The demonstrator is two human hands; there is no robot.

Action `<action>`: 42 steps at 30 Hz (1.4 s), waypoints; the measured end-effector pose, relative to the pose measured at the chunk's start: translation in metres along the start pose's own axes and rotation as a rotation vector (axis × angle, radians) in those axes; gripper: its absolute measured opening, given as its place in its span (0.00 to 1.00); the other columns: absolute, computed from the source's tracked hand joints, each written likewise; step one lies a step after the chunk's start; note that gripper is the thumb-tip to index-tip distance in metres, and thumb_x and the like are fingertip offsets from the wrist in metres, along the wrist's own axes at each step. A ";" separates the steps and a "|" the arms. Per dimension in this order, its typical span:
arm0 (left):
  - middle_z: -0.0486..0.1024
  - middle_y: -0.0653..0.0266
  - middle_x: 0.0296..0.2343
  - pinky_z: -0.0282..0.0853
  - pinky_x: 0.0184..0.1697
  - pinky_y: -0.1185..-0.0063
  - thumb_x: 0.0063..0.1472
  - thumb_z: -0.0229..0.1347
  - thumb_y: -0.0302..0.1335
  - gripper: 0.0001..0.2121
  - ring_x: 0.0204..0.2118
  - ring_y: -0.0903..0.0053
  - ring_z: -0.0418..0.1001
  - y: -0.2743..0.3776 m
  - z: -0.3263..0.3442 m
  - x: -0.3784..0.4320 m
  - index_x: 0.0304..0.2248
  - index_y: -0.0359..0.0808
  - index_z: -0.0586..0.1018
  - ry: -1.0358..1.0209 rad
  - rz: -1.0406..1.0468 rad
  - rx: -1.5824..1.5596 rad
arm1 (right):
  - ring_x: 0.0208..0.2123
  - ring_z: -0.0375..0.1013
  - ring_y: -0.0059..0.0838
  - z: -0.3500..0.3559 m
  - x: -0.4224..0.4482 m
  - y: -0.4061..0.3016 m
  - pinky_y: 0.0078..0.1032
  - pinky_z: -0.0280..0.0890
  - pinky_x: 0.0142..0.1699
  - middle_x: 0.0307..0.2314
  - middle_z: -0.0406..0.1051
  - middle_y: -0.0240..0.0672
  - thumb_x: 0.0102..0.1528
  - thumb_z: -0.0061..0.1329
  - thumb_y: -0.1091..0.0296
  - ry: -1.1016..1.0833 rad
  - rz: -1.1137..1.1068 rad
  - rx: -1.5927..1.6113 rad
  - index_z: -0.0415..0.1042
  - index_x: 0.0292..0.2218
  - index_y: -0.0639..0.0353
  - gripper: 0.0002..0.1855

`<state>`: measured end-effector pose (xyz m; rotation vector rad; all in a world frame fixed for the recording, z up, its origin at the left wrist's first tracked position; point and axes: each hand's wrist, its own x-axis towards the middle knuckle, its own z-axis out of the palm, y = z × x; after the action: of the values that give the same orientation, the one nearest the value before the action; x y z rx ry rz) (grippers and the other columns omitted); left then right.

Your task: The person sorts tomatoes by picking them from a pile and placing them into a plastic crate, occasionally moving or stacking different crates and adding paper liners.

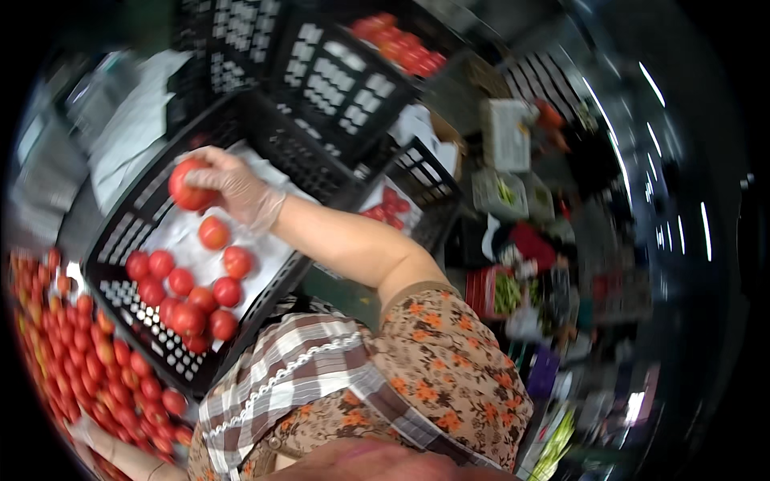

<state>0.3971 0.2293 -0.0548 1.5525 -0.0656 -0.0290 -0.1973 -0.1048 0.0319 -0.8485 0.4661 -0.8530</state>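
My right hand (pixel 237 186), in a clear thin glove, grips a large red tomato (pixel 191 185) above a black plastic crate (pixel 313 144). White paper (pixel 267 264) lines the crate. Several tomatoes (pixel 187 318) are gathered on the paper, towards the crate's near left end. At the lower left, my left hand (pixel 90 430), also gloved, is against a big heap of red and orange tomatoes (pixel 114 379). Blur and the picture's rim leave its fingers unclear, so I cannot tell if it holds one.
Beyond my crate are another black crate (pixel 337 72) and a crate's red tomatoes (pixel 403 45). A smaller paper-lined black crate (pixel 430 210) with tomatoes stands to the right. Further right are a foam box (pixel 508 135), a red crate (pixel 481 291) of green vegetables and a person in red (pixel 532 246).
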 end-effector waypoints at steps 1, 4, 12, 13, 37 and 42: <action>0.63 0.50 0.58 0.55 0.65 0.61 0.67 0.46 0.42 0.29 0.61 0.58 0.61 0.024 0.023 -0.031 0.62 0.32 0.64 -0.015 0.017 -0.061 | 0.44 0.74 0.28 -0.001 -0.016 -0.018 0.31 0.73 0.50 0.43 0.71 0.32 0.56 0.58 0.68 -0.018 0.031 0.024 0.69 0.51 0.57 0.22; 0.58 0.47 0.62 0.47 0.69 0.62 0.69 0.43 0.38 0.28 0.65 0.57 0.56 0.066 0.079 -0.102 0.63 0.30 0.61 -0.182 0.035 -0.166 | 0.49 0.69 0.25 -0.006 -0.067 -0.047 0.28 0.66 0.57 0.45 0.69 0.31 0.53 0.61 0.66 0.182 -0.264 -0.055 0.71 0.50 0.55 0.24; 0.55 0.50 0.65 0.46 0.70 0.66 0.71 0.43 0.39 0.30 0.68 0.61 0.52 0.073 0.202 -0.268 0.66 0.30 0.56 -0.869 -0.465 -0.384 | 0.40 0.73 0.31 -0.209 -0.213 -0.061 0.31 0.68 0.41 0.40 0.73 0.36 0.63 0.49 0.49 1.057 -0.599 0.196 0.71 0.46 0.55 0.19; 0.56 0.49 0.65 0.47 0.70 0.66 0.71 0.43 0.39 0.30 0.67 0.62 0.54 0.066 0.203 -0.274 0.65 0.29 0.57 -0.946 -0.554 -0.392 | 0.42 0.73 0.33 -0.235 -0.226 -0.047 0.31 0.67 0.44 0.41 0.72 0.37 0.62 0.49 0.50 1.203 -0.495 0.270 0.71 0.45 0.55 0.19; 0.78 0.67 0.48 0.69 0.49 0.79 0.68 0.53 0.37 0.19 0.45 0.82 0.73 0.043 0.257 -0.366 0.54 0.40 0.76 -1.185 -0.325 0.088 | 0.46 0.76 0.48 -0.084 -0.033 -0.008 0.37 0.71 0.50 0.42 0.75 0.50 0.51 0.58 0.46 -1.041 0.888 -2.235 0.73 0.46 0.59 0.29; 0.77 0.67 0.48 0.64 0.54 0.76 0.68 0.51 0.39 0.20 0.49 0.80 0.71 0.064 0.254 -0.379 0.55 0.40 0.76 -1.203 -0.227 0.114 | 0.41 0.77 0.44 -0.045 -0.020 0.011 0.41 0.72 0.42 0.41 0.74 0.42 0.49 0.60 0.56 -1.019 0.215 -2.001 0.72 0.49 0.53 0.27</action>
<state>0.0021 -0.0001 0.0042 1.4491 -0.8423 -1.1483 -0.2342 -0.1054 -0.0028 -2.7418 0.3439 0.6728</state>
